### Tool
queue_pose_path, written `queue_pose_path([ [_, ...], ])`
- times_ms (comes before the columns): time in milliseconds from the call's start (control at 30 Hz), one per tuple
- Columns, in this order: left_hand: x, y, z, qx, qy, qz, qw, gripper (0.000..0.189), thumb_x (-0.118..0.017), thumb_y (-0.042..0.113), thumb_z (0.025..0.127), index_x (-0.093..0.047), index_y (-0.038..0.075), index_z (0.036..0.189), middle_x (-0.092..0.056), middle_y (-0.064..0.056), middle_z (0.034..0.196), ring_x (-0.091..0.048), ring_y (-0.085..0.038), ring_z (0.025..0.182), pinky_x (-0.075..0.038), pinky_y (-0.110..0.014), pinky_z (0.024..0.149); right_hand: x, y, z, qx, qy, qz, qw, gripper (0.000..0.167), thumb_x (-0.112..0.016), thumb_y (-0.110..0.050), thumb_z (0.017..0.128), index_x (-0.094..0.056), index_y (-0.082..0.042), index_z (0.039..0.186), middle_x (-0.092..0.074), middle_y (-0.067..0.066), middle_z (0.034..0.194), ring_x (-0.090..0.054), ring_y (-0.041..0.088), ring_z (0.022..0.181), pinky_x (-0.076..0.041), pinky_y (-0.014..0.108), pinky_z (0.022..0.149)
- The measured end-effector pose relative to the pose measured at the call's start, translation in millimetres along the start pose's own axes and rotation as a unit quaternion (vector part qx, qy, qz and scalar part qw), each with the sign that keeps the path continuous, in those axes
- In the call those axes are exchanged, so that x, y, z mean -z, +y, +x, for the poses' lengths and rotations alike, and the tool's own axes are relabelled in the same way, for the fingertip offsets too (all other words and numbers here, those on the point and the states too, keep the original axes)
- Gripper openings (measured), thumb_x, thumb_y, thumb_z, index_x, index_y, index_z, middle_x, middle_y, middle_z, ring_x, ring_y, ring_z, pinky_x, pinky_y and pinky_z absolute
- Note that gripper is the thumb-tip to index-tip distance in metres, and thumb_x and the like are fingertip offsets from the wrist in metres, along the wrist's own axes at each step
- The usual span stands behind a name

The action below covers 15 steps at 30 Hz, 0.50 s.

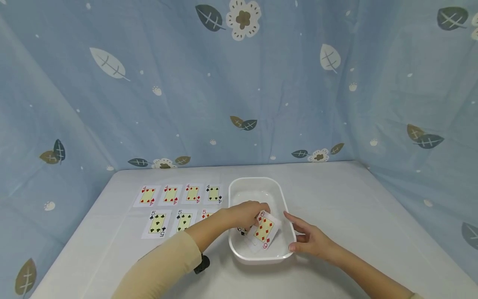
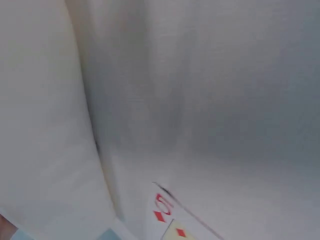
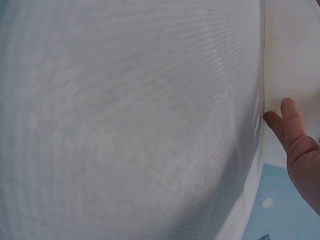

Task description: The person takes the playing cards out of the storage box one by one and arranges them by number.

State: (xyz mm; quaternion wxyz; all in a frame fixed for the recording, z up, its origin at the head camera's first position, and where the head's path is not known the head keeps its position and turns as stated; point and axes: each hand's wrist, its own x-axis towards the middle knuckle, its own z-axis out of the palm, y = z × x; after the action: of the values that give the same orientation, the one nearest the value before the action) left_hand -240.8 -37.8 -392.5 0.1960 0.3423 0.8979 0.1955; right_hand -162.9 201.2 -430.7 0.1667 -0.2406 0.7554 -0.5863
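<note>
A white plastic tub stands on the table with several playing cards in it. My left hand reaches into it with curled fingers and appears to pinch a tilted six of diamonds playing card; its exact contact is partly hidden. Beneath that lie other cards, one showing a black six. My right hand holds the tub's right side, thumb and forefinger spread along the rim. In the right wrist view, the right hand's fingers touch the tub wall. The left wrist view does not show the left fingers.
Left of the tub lie a row of fours and a nearer row of fives. My left forearm partly covers the five of diamonds. A patterned blue curtain hangs behind the white-covered table.
</note>
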Motion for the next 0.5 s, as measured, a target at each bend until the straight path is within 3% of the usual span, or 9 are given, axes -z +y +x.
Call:
queue_pose_path([
  [200,0.7,-5.0,-2.1,-0.023,0.064,0.001,0.9977,0.04,-0.063,0.006,0.089,-0.053,0.019,0.125,-0.061,0.003,0.105,-0.053,-0.007,0.092,-0.047,-0.024,0.083,0,1,0.4,0.007,-0.002,-0.005,1.0,0.083,-0.069,-0.008,0.085,-0.014,0.007,0.146,-0.021,0.046,0.139,-0.054,0.054,0.108,-0.055,0.034,0.079],
  [500,4.1,-15.6,-10.5,-0.067,0.117,-0.052,0.9896,0.047,-0.059,0.007,0.092,-0.048,0.021,0.135,-0.054,-0.001,0.128,-0.052,-0.008,0.098,-0.046,-0.023,0.087,0,-1,-0.6,-0.006,0.003,-0.007,1.0,0.083,-0.069,-0.006,0.085,-0.015,0.005,0.147,-0.022,0.045,0.14,-0.055,0.051,0.108,-0.055,0.035,0.079],
])
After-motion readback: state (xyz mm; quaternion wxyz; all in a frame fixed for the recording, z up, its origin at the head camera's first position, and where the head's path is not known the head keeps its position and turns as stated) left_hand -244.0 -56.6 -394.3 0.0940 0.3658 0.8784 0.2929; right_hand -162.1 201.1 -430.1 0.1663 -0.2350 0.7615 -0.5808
